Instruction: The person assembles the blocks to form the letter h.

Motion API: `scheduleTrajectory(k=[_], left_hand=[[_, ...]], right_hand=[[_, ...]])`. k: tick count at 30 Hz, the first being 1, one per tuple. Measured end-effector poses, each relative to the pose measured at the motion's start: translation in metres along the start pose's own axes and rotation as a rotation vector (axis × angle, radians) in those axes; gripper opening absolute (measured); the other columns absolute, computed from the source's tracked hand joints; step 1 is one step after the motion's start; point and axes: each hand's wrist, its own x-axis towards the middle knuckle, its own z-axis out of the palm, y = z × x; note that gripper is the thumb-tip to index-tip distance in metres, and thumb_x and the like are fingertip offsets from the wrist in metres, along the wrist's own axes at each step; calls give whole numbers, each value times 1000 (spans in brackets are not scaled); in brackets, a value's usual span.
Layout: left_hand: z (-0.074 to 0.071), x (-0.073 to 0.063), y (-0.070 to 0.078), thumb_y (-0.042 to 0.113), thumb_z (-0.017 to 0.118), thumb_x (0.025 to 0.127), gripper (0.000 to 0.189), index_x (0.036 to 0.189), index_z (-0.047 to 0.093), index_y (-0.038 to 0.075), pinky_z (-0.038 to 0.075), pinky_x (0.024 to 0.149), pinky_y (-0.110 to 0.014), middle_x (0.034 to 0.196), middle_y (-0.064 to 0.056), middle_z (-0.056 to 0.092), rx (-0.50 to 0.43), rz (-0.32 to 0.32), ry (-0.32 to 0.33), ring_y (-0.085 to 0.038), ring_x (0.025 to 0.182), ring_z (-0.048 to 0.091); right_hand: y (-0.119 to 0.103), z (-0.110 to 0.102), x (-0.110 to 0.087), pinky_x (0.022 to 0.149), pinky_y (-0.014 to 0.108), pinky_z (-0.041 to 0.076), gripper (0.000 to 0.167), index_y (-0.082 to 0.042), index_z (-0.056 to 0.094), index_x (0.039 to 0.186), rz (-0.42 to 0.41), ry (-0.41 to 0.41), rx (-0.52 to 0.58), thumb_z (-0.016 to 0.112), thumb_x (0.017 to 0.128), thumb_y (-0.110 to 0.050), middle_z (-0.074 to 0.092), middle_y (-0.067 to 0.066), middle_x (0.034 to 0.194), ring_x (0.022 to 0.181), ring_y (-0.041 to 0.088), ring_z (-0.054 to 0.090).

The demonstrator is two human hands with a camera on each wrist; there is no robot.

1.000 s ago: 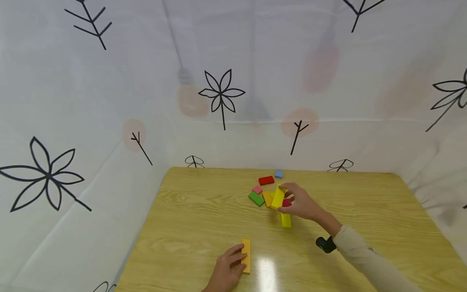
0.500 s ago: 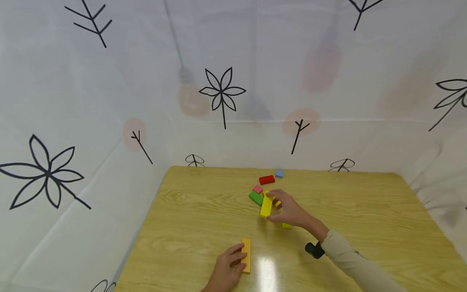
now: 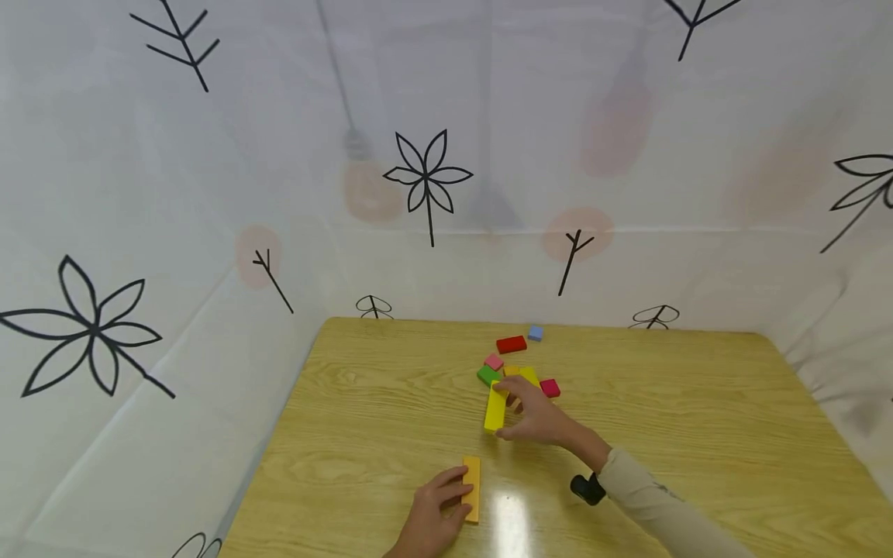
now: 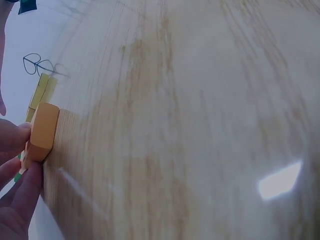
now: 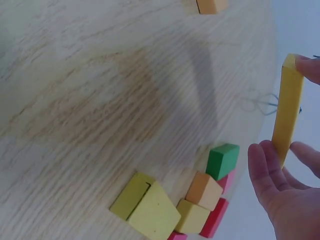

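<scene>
My right hand [image 3: 540,418] pinches a yellow block [image 3: 495,407] by its two ends, thumb at the near end. In the right wrist view this block [image 5: 287,107] hangs above the table, with its shadow on the wood. Nearer the front, my left hand [image 3: 432,515] grips an orange block [image 3: 472,488] lying lengthwise on the table. The left wrist view has thumb and fingers around that orange block [image 4: 45,127], at its left edge. Behind the right hand lies a cluster with a green block [image 3: 487,375] and a yellow block [image 3: 530,377], partly hidden by the hand.
Farther back on the wooden table [image 3: 370,403] are a pink block [image 3: 494,362], a red block [image 3: 512,344] and a small blue block [image 3: 536,332]. A crimson block [image 3: 550,387] lies right of the cluster. White patterned cloth [image 3: 488,271] encloses the table's back and sides.
My right hand has carried the yellow block left and toward the front, away from the cluster, uncovering the crimson block. The left hand and its orange block have stayed put.
</scene>
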Motion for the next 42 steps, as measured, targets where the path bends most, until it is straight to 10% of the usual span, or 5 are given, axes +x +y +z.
scheduleTrajectory(k=[42], left_hand=[[-1,0,-1,6,68,87,24,109,68,-4,51,83,-22,128,-15,55,28,36,15,-30,112,58]], right_hand=[[18,49,10,75,29,46,72,0,52,130,21,-91,-42,81,71,-30,43,18,134,90,19,51]])
